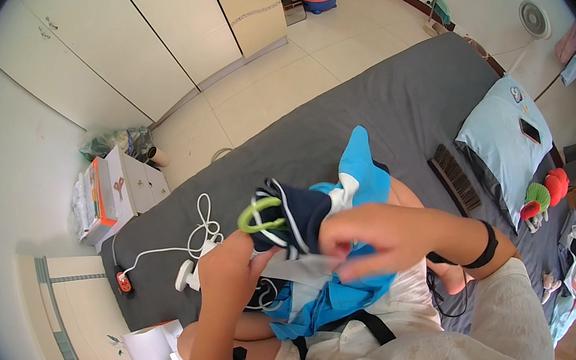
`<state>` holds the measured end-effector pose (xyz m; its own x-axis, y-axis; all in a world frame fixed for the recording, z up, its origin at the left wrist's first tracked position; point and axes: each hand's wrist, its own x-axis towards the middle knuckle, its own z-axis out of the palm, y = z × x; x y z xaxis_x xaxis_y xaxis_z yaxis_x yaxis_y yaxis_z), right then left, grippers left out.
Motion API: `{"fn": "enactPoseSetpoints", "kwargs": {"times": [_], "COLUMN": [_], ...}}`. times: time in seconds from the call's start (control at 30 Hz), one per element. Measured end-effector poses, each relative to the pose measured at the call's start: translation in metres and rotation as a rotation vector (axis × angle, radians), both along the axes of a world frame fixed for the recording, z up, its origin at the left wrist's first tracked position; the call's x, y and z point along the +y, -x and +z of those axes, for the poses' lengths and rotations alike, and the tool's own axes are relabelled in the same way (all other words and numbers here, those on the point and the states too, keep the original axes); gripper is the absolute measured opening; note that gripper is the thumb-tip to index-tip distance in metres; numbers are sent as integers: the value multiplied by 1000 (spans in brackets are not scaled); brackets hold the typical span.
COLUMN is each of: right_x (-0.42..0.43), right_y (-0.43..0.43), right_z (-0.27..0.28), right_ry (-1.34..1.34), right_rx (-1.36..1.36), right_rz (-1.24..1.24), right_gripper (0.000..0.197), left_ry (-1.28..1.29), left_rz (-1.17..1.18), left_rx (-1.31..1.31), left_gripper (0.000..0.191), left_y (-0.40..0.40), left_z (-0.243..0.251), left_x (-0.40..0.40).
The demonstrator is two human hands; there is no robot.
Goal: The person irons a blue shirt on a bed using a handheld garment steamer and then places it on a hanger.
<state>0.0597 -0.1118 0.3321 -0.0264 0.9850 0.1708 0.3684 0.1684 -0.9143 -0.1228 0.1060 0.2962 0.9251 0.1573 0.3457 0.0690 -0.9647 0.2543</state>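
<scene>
A blue, white and navy garment (303, 216) lies bunched across my lap, one blue sleeve (363, 152) stretched out over the bed. My left hand (228, 260) pinches the edge of its navy part with white piping. A light green plastic loop (260, 214) sits against that navy cloth, just above my left fingers; its far portion is hidden in the folds. My right hand (368, 237) is blurred over the garment's middle, thumb and fingers apart; whether it grips cloth is unclear. Partly behind my left hand is a white appliance (187, 276) with a cord.
Grey bedding (406, 90) surrounds me. To the right lie a bristle brush (453, 179), a pale blue pillow (504, 137) with a phone (529, 131), and plush toys (538, 195). A white cord (164, 250) runs left to an orange power strip (124, 284). Scissors (119, 189) rest on a white cabinet.
</scene>
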Motion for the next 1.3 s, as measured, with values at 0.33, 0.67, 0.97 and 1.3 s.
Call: {"fn": "enactPoseSetpoints", "kwargs": {"times": [0.33, 0.67, 0.97, 1.3], "right_x": [-8, 17, 0, 0], "right_y": [-54, -28, -50, -67], "right_z": [9, 4, 40, 88], "right_ry": [-306, -302, -323, -309], "right_rx": [-530, -795, -734, -324], "right_rz": [-431, -388, -661, -751], "right_gripper": [24, 34, 41, 43], "left_ry": [197, -3, -30, 78], "left_rz": [-15, -73, 85, 77], "left_rx": [-103, -4, -158, -330], "left_gripper": [31, 37, 49, 35], "left_y": [17, -2, 3, 6], "left_z": [19, 45, 62, 111], "left_x": [14, -5, 34, 44]}}
